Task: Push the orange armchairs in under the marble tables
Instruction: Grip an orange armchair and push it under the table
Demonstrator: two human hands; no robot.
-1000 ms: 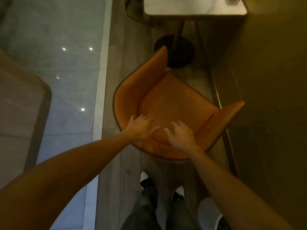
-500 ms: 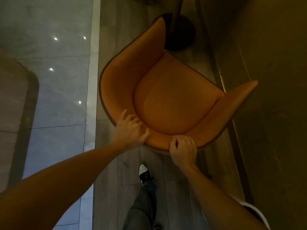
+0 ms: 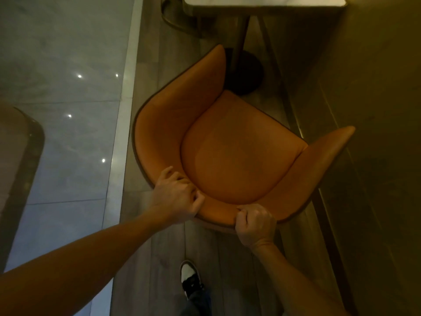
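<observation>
An orange armchair point(image 3: 239, 153) stands on the wood floor in front of me, its open side turned up and to the right. My left hand point(image 3: 176, 198) grips the rim of its curved back on the left. My right hand point(image 3: 255, 222) grips the same rim at the middle. The marble table point(image 3: 262, 2) shows at the top edge, its post and round dark base point(image 3: 247, 74) just beyond the chair's left arm. The chair's seat is short of the table top.
A wall point(image 3: 376, 110) runs close along the chair's right arm. A pale strip point(image 3: 124, 124) separates the wood floor from glossy grey tiles on the left. Another chair's curved frame point(image 3: 180, 21) sits at the top left of the table. My shoe point(image 3: 190, 279) is behind the chair.
Both hands went from resting flat on the chair back to gripping its rim. The chair has come closer to the table base, and the table top is back in view.
</observation>
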